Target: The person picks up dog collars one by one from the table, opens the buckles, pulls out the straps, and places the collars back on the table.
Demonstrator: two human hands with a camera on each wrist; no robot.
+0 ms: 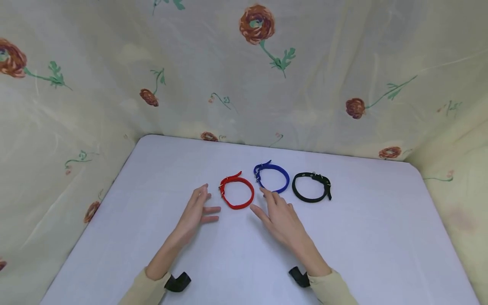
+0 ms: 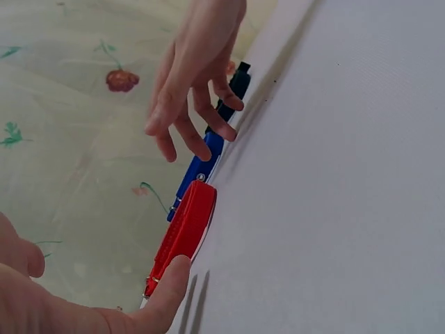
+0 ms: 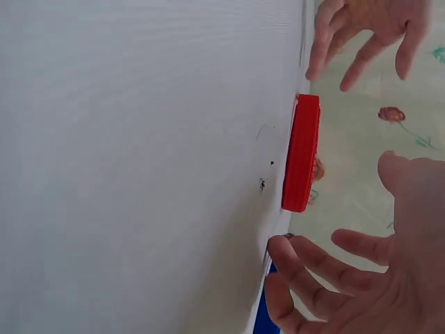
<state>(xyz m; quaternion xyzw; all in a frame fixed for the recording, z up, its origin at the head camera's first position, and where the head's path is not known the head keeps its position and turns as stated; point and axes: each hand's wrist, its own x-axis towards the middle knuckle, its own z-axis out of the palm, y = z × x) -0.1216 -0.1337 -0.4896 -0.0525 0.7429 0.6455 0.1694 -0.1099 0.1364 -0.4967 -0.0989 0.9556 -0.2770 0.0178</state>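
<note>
Enclosing the work area: floral cloth [image 1: 316, 97], behind and along both sides. Below it, white table [image 1: 381, 237]. Left hand [image 1: 193, 214] and right hand [image 1: 280, 216] empty, fingers spread, flanking the red collar [image 2: 191, 221], presumably for two-sided access. Blue collar [image 2: 192, 172] and black collar [image 1: 323, 179] rightward, looped side by side, probably for separate reach; right-hand contact with blue: cannot tell. Smallest: red's metal buckle [image 2: 154, 280].

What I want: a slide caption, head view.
Left hand and right hand, both open, near red collar, blue collar and dark collar on white table.
</note>
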